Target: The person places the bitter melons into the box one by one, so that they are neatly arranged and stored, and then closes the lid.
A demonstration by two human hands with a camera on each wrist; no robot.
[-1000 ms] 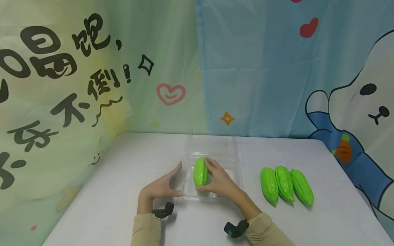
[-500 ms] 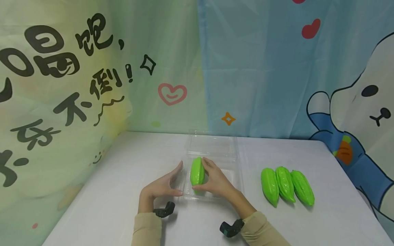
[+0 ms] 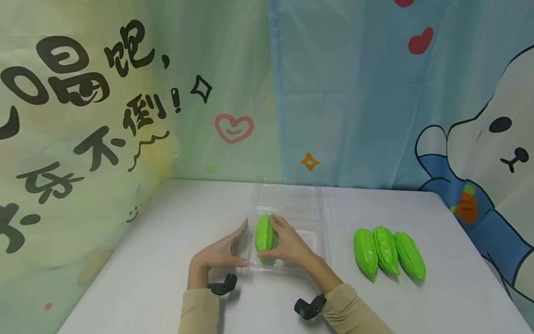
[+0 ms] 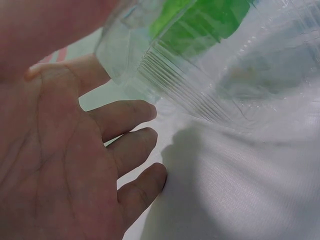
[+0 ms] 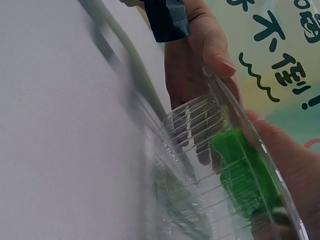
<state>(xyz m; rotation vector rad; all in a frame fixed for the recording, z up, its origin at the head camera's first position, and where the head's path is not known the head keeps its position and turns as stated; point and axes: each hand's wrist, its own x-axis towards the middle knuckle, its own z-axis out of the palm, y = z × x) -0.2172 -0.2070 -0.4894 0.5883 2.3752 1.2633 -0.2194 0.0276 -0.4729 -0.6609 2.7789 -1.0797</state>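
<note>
Right fingers [image 3: 280, 223] clamped on green fruit [image 3: 263, 233] inside clear container [image 3: 312, 237]; left fingers [image 4: 134, 146] spread beside the container.

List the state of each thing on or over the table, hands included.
Container base: open-topped, resting on the table.
Container lid: folded back, away from the person.
Held green piece: pinched at the base's left side; whether it touches the bottom is unclear.
Three green pieces: lying side by side outside the container.
Right grip: holding one piece.
Left grip: fingers spread, beside the base.
</note>
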